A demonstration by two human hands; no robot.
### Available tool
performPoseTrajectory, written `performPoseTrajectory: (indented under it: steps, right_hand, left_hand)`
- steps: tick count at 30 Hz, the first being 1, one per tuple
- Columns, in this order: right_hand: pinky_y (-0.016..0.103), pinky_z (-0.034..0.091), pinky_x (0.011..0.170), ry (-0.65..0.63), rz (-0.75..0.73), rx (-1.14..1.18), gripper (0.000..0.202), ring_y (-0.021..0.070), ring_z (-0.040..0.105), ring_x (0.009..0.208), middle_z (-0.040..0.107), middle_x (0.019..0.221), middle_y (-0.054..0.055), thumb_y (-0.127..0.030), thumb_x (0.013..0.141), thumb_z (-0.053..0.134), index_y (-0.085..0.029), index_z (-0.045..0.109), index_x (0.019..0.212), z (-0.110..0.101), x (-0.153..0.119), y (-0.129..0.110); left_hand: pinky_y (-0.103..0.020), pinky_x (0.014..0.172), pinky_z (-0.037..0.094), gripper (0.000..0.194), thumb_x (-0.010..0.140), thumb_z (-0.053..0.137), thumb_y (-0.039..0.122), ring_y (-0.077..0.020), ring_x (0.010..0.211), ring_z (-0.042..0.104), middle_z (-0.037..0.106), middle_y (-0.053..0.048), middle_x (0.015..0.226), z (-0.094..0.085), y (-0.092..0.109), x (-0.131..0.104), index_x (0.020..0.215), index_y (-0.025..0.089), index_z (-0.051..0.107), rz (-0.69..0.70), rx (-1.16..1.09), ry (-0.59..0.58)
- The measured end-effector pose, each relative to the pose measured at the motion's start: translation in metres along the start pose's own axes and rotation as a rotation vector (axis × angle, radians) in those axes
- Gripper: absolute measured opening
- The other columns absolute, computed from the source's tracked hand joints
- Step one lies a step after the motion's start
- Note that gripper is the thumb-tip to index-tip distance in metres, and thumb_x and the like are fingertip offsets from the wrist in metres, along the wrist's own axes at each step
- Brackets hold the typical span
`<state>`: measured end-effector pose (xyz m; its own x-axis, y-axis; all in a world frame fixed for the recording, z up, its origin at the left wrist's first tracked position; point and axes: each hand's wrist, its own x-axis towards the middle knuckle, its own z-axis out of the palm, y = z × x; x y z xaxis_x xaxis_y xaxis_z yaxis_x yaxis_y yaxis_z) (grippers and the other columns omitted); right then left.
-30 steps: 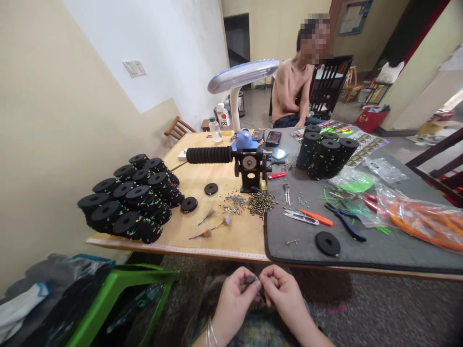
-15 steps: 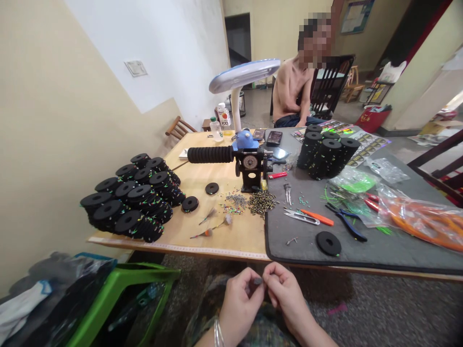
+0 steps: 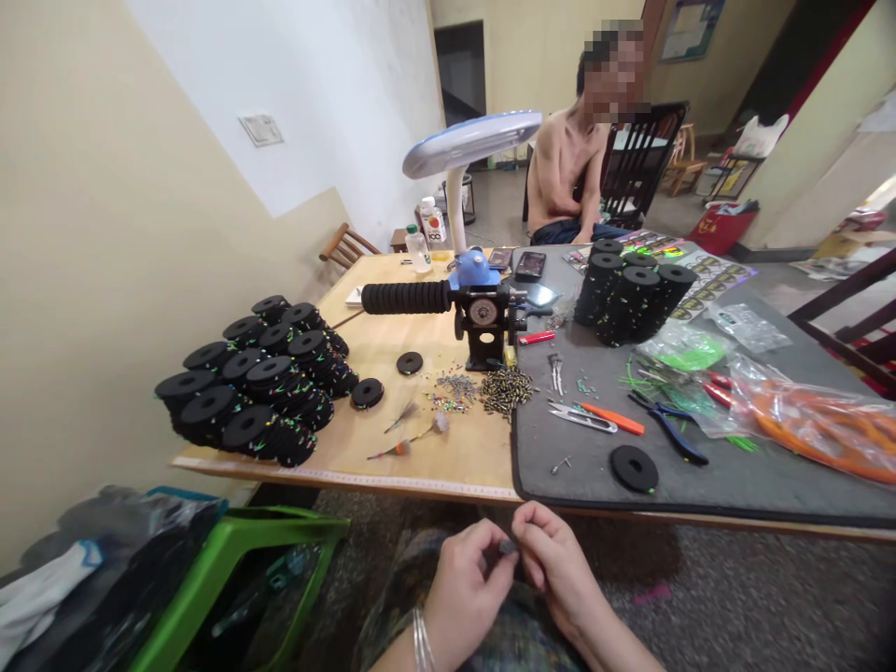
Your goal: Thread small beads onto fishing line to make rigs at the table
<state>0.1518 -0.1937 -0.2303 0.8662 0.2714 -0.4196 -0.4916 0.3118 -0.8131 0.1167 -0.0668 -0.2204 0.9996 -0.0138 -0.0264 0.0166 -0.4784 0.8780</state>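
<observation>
Just in front of the table edge, my left hand [image 3: 470, 583] pinches a small dark grey piece [image 3: 507, 547] between thumb and fingers; its kind is too small to make out. Close beside it, my right hand [image 3: 552, 558] is closed with thumb and fingertips pressed together, and whatever it may hold is hidden. On the grey mat ahead lie a black foam ring [image 3: 634, 469], a small metal piece [image 3: 561, 464], thread snips [image 3: 582, 418], an orange-handled tool [image 3: 613, 418] and blue-handled pliers [image 3: 670, 427].
Stacked black foam spools [image 3: 256, 373] fill the table's left; more spools [image 3: 634, 289] stand at the back right. A winding machine [image 3: 484, 322], a lamp [image 3: 472, 145] and a pile of brass-coloured bits [image 3: 508, 392] occupy the middle. A person [image 3: 570, 177] sits behind the table.
My right hand has lifted slightly and turned a little, its fingers curling more. The left hand keeps its pinch on the grey piece, and the things on the table have not moved.
</observation>
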Motion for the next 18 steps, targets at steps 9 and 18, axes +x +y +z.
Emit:
performPoseTrajectory:
  steps: [9,18]
  right_hand:
    - [0.015,0.022,0.033,0.005,-0.13,-0.219,0.036,0.0055,0.029,0.028,0.048,0.035,-0.01,-0.057,0.08,0.055,-0.022,0.044,0.078,-0.0055,0.0001,-0.001]
    - [0.018,0.026,0.039,0.009,-0.341,-0.436,0.029,0.0077,0.033,0.035,0.038,0.039,-0.012,-0.049,0.091,0.043,-0.022,0.043,0.08,-0.0075,-0.002,0.0014]
  left_hand:
    - [-0.02,0.047,0.041,0.009,0.081,0.057,0.024,-0.0125,0.053,0.053,0.057,0.002,0.06,0.0004,-0.0023,0.0004,0.075,0.018,0.053,-0.201,-0.337,-0.078]
    - [-0.021,0.05,0.043,0.004,0.08,0.054,0.019,-0.0122,0.053,0.053,0.055,0.002,0.061,-0.0009,-0.0015,-0.0005,0.077,0.018,0.053,-0.229,-0.45,-0.105]
